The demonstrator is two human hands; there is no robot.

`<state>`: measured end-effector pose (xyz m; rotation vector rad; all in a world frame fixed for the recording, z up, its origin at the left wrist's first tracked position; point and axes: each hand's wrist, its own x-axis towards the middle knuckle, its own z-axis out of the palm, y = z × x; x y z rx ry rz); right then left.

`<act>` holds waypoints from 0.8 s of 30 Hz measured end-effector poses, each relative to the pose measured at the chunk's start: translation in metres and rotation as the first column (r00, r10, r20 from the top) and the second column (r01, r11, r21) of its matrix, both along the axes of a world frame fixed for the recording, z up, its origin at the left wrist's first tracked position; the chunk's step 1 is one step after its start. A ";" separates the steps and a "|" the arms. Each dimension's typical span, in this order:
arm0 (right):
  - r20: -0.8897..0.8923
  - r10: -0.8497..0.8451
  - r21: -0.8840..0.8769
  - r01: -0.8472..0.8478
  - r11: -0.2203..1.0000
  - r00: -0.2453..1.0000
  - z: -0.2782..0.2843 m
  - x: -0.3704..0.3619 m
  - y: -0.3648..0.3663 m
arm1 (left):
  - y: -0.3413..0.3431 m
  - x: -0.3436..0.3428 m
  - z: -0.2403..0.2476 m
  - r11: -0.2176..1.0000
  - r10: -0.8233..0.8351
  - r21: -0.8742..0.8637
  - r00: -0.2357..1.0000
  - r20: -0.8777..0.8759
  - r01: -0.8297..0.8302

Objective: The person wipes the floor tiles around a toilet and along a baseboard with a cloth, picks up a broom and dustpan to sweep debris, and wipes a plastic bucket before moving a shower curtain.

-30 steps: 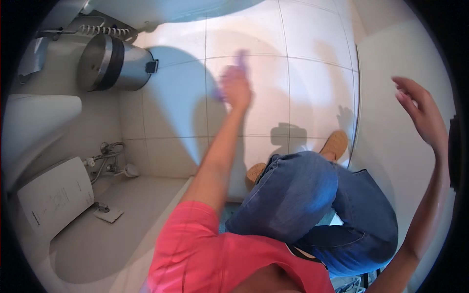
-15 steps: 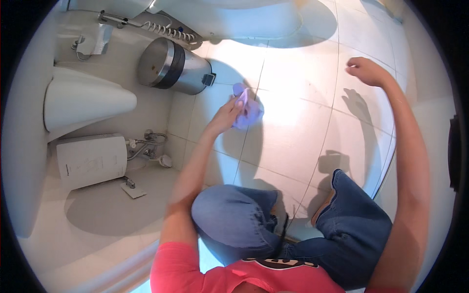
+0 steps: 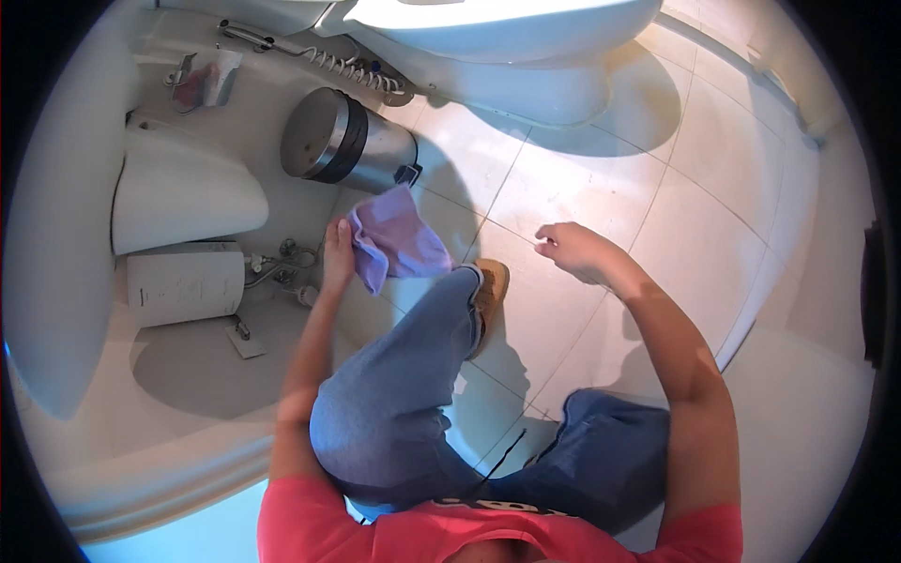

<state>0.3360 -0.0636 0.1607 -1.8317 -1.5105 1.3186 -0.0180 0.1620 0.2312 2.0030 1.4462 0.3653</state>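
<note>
My left hand (image 3: 339,255) grips the edge of a purple cloth (image 3: 399,235), its fingers closed on it. The cloth hangs spread and creased to the right of that hand, below the steel pedal bin (image 3: 349,141) and above my bent left knee. Over the tiled floor (image 3: 601,197), my right hand (image 3: 574,251) holds nothing; its fingers are loosely bent with a small gap between them. My left shoe (image 3: 488,305), tan in colour, stands on the tiles between the cloth and the right hand.
A white toilet (image 3: 526,75) stands at the far side. On the left are a white basin (image 3: 188,188), a white box-shaped wall unit (image 3: 185,283) with hoses and a valve (image 3: 282,267), and a coiled hose (image 3: 343,70). A pale wall (image 3: 807,310) borders the right.
The purple cloth has left the floor, moved left and nearer with my left hand, and unfolded. My right hand has come left and nearer. My left foot has stepped forward into view.
</note>
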 end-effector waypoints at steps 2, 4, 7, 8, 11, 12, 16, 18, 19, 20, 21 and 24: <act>0.012 0.012 -0.008 -0.012 1.000 1.000 -0.011 0.012 -0.009 | 0.005 -0.011 -0.064 0.946 0.211 0.274 0.970 -0.122 -0.171; 0.153 -0.098 0.101 0.083 0.991 0.983 -0.031 0.032 -0.027 | -0.005 -0.012 -0.126 0.904 0.034 0.405 0.919 -0.393 0.140; 0.074 -0.241 0.114 0.232 0.966 0.968 -0.037 0.033 -0.056 | -0.027 -0.010 -0.201 0.894 -0.229 0.152 0.721 -0.654 0.422; 0.059 -0.214 -0.031 0.216 0.976 0.975 -0.030 0.034 -0.059 | -0.039 0.002 -0.222 0.882 -0.142 0.190 0.627 -0.766 0.432; 0.123 -0.420 -0.149 0.435 0.888 0.899 -0.039 0.044 -0.104 | -0.028 0.117 -0.227 0.833 -0.219 0.285 0.757 -0.616 0.473; 0.155 -0.473 -0.177 0.496 0.850 0.867 -0.044 0.040 -0.105 | -0.005 0.135 -0.223 0.827 -0.217 0.295 0.756 -0.617 0.479; 0.113 -0.524 -0.282 0.533 0.798 0.844 -0.040 0.029 -0.096 | 0.079 0.182 -0.248 0.771 -0.352 0.444 0.886 -0.302 0.457; 0.141 -0.544 -0.279 0.560 0.780 0.827 -0.034 0.028 -0.085 | 0.124 0.203 -0.261 0.835 -0.211 0.497 0.971 -0.109 0.237; 0.145 -0.542 -0.284 0.560 0.779 0.828 -0.034 0.028 -0.081 | 0.150 0.214 -0.263 0.868 -0.105 0.484 0.993 -0.046 0.114; 0.146 -0.569 -0.248 0.587 0.771 0.809 -0.033 0.027 -0.077 | 0.178 0.224 -0.265 0.806 -0.048 0.591 0.998 0.038 0.016; 0.143 -0.598 -0.205 0.615 0.762 0.789 -0.030 0.026 -0.072 | 0.219 0.228 -0.262 0.692 0.062 0.721 0.992 -0.114 0.039; 0.192 -0.628 -0.277 0.656 0.703 0.754 -0.015 0.025 -0.065 | 0.300 0.241 -0.255 0.713 0.335 0.686 0.930 -0.149 -0.147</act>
